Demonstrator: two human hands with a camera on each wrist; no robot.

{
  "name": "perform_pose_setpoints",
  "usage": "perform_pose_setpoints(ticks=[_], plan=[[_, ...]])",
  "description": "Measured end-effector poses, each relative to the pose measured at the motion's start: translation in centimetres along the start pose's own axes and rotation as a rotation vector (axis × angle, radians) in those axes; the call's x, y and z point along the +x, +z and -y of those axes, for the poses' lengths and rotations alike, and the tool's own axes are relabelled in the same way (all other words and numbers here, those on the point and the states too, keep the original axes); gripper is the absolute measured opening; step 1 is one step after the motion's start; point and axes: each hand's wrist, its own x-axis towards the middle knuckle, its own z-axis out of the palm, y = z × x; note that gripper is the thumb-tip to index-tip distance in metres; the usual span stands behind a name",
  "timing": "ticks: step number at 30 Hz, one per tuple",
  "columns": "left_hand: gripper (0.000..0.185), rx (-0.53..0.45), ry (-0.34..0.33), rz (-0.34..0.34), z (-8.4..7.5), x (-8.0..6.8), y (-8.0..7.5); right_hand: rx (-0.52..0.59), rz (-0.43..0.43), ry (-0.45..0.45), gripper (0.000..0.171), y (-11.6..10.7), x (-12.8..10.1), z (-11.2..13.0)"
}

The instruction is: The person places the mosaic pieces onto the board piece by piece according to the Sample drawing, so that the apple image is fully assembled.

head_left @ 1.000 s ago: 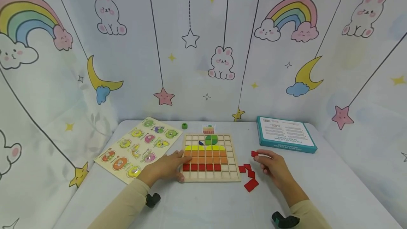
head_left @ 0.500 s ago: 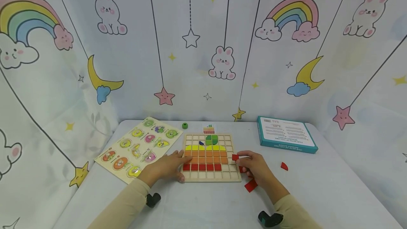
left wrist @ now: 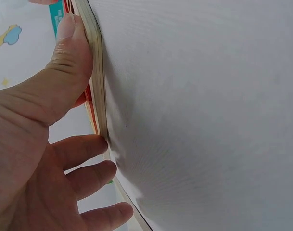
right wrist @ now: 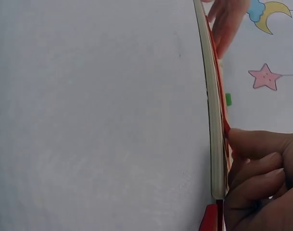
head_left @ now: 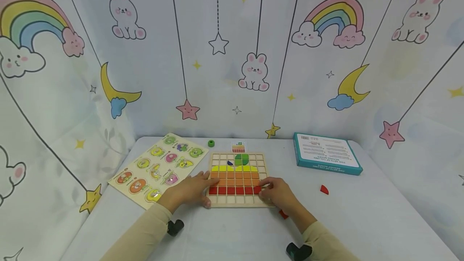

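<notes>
A wooden grid board (head_left: 232, 200) lies flat on the table, with yellow, orange and red rows of tiles and green pieces near its top. My left hand (head_left: 189, 190) rests at its left side, index finger over the tiles and thumb at the near corner; the left wrist view shows the thumb (left wrist: 71, 62) against the board's edge. At the right end of the red row, my right hand (head_left: 280, 193) pinches a red square tile (head_left: 257, 190), fingertips partly covering it. Another red tile (head_left: 283, 214) shows partly from under that hand.
A red quarter-round piece (head_left: 324, 189) lies farther right. A teal box (head_left: 328, 153) stands at the back right, and a fruit picture board (head_left: 145, 168) lies at the left. Behind the grid are a small pattern card (head_left: 239, 147) and a green bead (head_left: 211, 143).
My right hand has carried the red square tile leftward from beyond the board onto the red row. The red quarter-round piece, earlier hidden, came into view. My left hand has stayed in place.
</notes>
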Motion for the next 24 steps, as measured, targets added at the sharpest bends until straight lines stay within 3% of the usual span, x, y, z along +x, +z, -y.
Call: perform_pose_setpoints(ticks=[3,6,11,16,19,24], plan=[[0.082,-0.004,0.003,-0.001,0.0,0.0,0.1,-0.056,-0.01,-0.01,0.034,-0.1,-0.2,0.3],[0.082,0.001,0.005,0.002,0.0,-0.1,0.1,-0.021,-0.034,-0.006,0.038,-1.6,-0.3,0.5],[0.083,0.016,-0.008,0.003,-0.2,-0.2,-0.3,0.294,-0.045,0.015,0.051,-7.4,-1.2,-0.4],[0.082,0.014,-0.016,0.001,-0.3,-0.3,-0.6,0.634,-0.039,0.081,0.032,-11.0,-2.6,-3.4],[0.082,0.009,-0.013,0.003,-0.5,-0.3,-0.6,0.736,-0.043,0.142,0.02,-11.6,-3.0,-5.0],[0.081,0.004,-0.012,0.008,-0.6,-0.3,-0.4,0.777,-0.051,0.177,0.02,-11.6,-3.4,-6.2]])
